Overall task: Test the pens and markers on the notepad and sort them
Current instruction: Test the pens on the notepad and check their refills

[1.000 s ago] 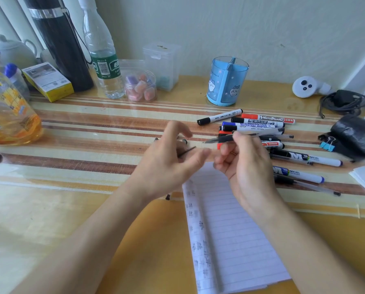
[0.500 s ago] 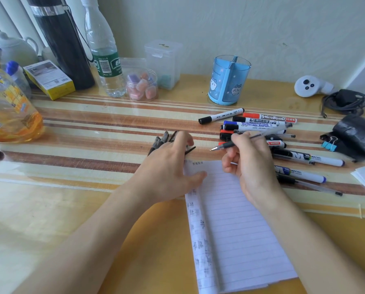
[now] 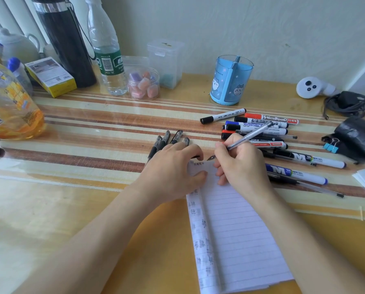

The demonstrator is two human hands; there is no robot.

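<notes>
A lined notepad (image 3: 236,230) lies on the table in front of me, with small marks down its left margin. My right hand (image 3: 243,166) grips a clear-barrelled pen (image 3: 249,136) in a writing hold, its tip at the pad's top edge. My left hand (image 3: 173,170) rests on the pad's top left corner, fingers curled over a thin dark pen cap (image 3: 196,157) that barely shows. Several black pens (image 3: 169,141) lie side by side just beyond my left hand. A pile of whiteboard markers and pens (image 3: 262,126) lies to the right.
A blue divided pen holder (image 3: 231,79) stands behind the pile. Along the back left are a water bottle (image 3: 107,60), a black flask (image 3: 65,43), a jar of erasers (image 3: 143,85) and a yellow box (image 3: 50,76). A black pouch (image 3: 359,136) and binder clip (image 3: 331,145) lie at the right.
Both hands came down from mid-air onto the notepad. My right hand turned the uncapped pen point-down to the pad's top edge, and my left hand settled on the pad's corner.
</notes>
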